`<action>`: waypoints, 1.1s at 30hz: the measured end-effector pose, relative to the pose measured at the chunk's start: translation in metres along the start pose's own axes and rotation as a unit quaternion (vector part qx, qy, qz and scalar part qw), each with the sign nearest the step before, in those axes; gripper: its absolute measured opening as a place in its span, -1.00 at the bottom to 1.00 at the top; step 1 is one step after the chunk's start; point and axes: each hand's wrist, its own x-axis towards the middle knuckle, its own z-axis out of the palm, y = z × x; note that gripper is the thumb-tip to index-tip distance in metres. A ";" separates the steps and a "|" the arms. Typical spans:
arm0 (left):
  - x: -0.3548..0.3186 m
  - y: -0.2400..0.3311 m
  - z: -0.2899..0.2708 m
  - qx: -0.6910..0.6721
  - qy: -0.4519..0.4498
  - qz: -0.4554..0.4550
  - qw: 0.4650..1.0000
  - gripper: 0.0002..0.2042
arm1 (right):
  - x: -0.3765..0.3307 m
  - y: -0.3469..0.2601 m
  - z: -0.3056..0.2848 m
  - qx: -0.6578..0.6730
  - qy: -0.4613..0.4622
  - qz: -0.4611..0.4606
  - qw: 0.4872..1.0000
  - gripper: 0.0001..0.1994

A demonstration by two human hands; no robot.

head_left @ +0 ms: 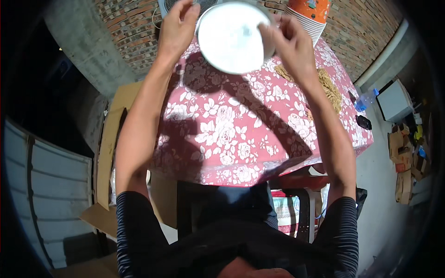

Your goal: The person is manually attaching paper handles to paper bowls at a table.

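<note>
A round white container [229,39], bright with glare, is held up over the far part of the table, its pale round face toward me. My right hand [292,44] grips its right edge, the thumb and fingers bent and slightly blurred, with fingertips over the white face. At the left edge is my left hand [181,23], its fingers curled and thumb raised near the rim. The top of the picture partly cuts it off, and what it pinches cannot be made out. Behind my right hand stands a stack of orange and white tubs [308,18].
A red floral tablecloth [227,125] covers the table. Tan cord bundles [329,90] lie beside my right forearm. A black object [364,122] and a clear bottle [367,99] are at the right edge. Cardboard [111,148] stands left; boxes [401,157] sit on the right-hand floor.
</note>
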 end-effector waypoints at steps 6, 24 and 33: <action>0.034 0.061 0.056 0.082 0.023 0.266 0.960 -0.68 | 0.135 0.097 -0.010 0.066 0.071 0.133 0.986 -0.64; 0.084 -0.063 0.152 0.325 -0.245 0.096 0.908 -0.59 | 0.080 0.142 -0.064 -0.350 0.102 -0.113 0.924 -0.82; 0.044 -0.014 0.256 0.134 -0.140 0.367 0.910 -0.66 | 0.204 0.117 -0.160 -0.475 0.068 -0.182 0.858 -0.87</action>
